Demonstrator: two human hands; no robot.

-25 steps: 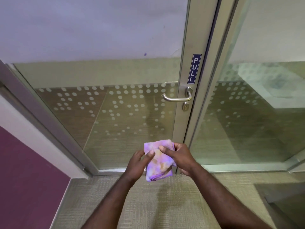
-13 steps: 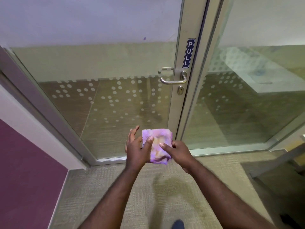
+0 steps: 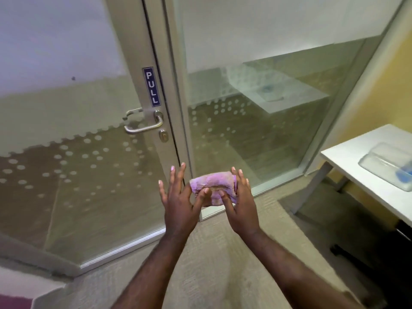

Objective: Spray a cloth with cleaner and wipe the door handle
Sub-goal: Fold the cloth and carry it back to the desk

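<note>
A folded purple cloth (image 3: 213, 188) with yellowish stains sits between my two hands, low in front of the door frame. My right hand (image 3: 239, 204) cups its right side, thumb pressed on the front. My left hand (image 3: 178, 198) has its fingers spread, only the thumb touching the cloth's left edge. The silver lever door handle (image 3: 145, 126) is on the glass door, up and to the left of my hands, under a blue PULL sign (image 3: 151, 86). No spray bottle can be clearly made out.
A keyhole (image 3: 163, 136) sits below the handle. A fixed glass panel (image 3: 256, 112) stands right of the door. A white table (image 3: 365, 175) at the right edge bears a clear plastic container (image 3: 388, 166) with something blue inside. Carpet covers the floor.
The view has swung right, bringing the white table into sight. The cloth is folded smaller, and my left hand's fingers have opened away from it.
</note>
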